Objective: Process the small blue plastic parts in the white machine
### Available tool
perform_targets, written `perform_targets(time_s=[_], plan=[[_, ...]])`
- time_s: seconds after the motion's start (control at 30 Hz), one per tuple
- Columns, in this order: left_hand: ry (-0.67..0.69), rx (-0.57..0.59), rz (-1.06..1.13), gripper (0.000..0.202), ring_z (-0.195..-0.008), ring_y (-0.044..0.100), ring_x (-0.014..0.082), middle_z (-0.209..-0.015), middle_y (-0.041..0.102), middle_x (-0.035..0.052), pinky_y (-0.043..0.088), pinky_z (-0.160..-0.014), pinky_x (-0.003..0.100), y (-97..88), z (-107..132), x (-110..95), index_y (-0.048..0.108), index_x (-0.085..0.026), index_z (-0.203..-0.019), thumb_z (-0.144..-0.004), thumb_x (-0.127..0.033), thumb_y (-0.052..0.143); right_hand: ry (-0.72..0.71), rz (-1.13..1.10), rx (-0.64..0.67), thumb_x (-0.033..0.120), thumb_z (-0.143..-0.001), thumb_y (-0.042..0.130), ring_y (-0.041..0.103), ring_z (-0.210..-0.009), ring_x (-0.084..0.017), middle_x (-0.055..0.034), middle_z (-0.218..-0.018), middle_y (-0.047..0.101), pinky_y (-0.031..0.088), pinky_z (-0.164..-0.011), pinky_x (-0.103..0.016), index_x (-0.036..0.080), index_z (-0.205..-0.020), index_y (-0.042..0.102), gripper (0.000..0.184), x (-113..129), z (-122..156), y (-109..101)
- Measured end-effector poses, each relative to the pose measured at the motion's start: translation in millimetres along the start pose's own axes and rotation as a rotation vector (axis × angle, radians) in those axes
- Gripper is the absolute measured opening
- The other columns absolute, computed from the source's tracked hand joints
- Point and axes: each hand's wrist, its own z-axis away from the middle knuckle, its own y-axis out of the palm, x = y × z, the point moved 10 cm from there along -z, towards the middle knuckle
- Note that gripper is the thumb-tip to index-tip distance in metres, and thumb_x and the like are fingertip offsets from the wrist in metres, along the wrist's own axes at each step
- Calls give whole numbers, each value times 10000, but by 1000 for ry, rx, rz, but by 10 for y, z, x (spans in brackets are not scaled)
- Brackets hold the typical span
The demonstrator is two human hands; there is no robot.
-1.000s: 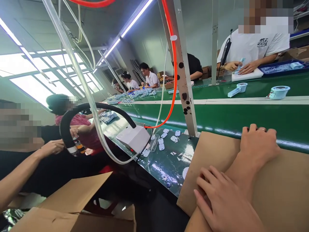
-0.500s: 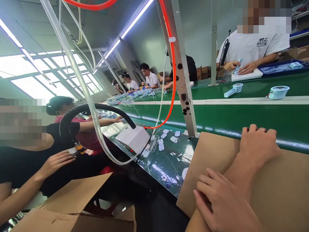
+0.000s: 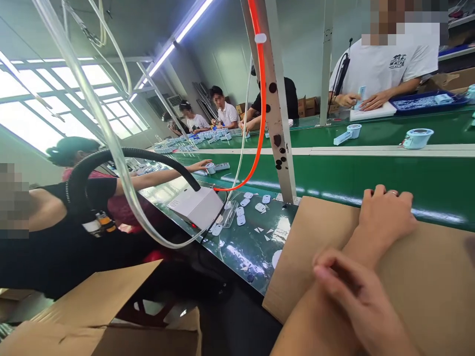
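Observation:
My left hand (image 3: 388,215), with a ring on one finger, rests on a large piece of brown cardboard (image 3: 426,277). Its fingers bend over the far edge, so the fingertips are hidden. Across my left forearm lies my right hand (image 3: 361,294), its thumb and forefinger brought together and the other fingers curled. I see nothing held in that pinch. Beyond the cardboard runs a green conveyor belt (image 3: 326,175).
Left of the cardboard, flat light-blue parts (image 3: 241,217) lie on the dark green tabletop by a white box-shaped device (image 3: 196,207). A metal post (image 3: 276,109) rises beside the belt. An open carton (image 3: 100,301) stands low left. Co-workers sit along both sides.
My right hand has gone from spread fingers on my left forearm to a pinch. The co-worker at left has reached farther onto the belt, beside a light-blue handled part. The view has shifted slightly.

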Motion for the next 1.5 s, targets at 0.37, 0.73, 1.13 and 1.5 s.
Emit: perform_targets(time_s=[0.37, 0.73, 1.13, 1.5], plan=[[15, -24, 11, 135, -1263, 717, 278, -1245, 793, 74, 589, -1099, 457, -95, 10, -34, 771, -175, -1224, -1168, -214, 655, 359, -735, -292, 359, -1066, 910, 687, -989, -173, -41, -904, 495, 699, -1016, -244, 189, -1095, 628, 331, -397, 139, -386], [46, -26, 16, 121, -1298, 731, 287, -1272, 802, 83, 615, -1126, 488, -63, -27, -48, 783, -175, -1235, -1157, -226, 707, 427, -908, -268, 270, -1128, 813, 549, -827, -132, -33, -905, 401, 651, -834, -224, 160, -1060, 577, 269, -353, 125, -281], [64, -57, 13, 106, -1285, 744, 282, -1254, 810, 82, 628, -1119, 487, -60, -36, -46, 788, -178, -1213, -1158, -220, 708, 455, -1016, -256, 202, -1117, 792, 521, -846, -120, -35, -932, 376, 649, -856, -235, 153, -1075, 611, 192, -345, 139, -238], [94, -77, -4, 111, -1298, 743, 286, -1260, 816, 83, 621, -1137, 499, -59, -26, -82, 793, -178, -1220, -1159, -197, 703, 416, -1113, -294, 157, -1104, 814, 566, -872, -124, -34, -924, 428, 674, -867, -253, 166, -1134, 727, 92, -316, 137, -257]])
